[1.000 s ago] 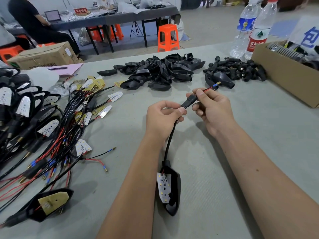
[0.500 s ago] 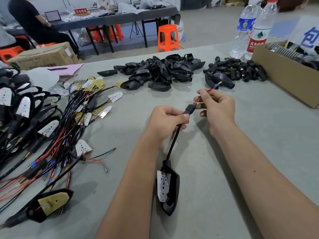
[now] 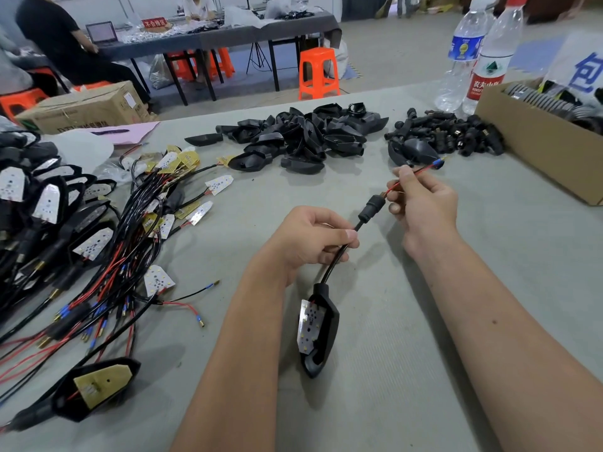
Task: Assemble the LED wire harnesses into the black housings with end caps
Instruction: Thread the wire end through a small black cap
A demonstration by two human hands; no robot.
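My left hand (image 3: 313,239) pinches the black sheathed cable (image 3: 339,256) between thumb and curled fingers, just below the black end cap (image 3: 372,208). My right hand (image 3: 424,203) pinches the red lead (image 3: 414,177) just beyond the cap; its blue-and-brass terminal (image 3: 437,163) projects past my fingers. The cap sits on the harness between both hands, touching neither. The cable runs down to the black housing (image 3: 321,334), which lies near my left forearm with its white LED board (image 3: 310,322) seated inside, tilted.

Hazards from this position:
- Excess pull on the thin red lead could strain its joint at the LED board — the housing is not held, so it would drag across the grey table (image 3: 489,288) instead of resisting.
- The board appears loosely seated; a jerk on the cable could lift it out.
- If the cap slides unevenly it could bind on the sheath or nick the red lead at the small brass-coloured part showing at its mouth.

Legible writing: 1 of the 2 water bottles (image 3: 487,57) carries a red label reading 农夫山泉, partly cut off. The white card (image 3: 584,70) above the cardboard box (image 3: 535,151) shows a large blue 包. A red sign (image 3: 156,22) on the far table bears characters too small to read reliably.
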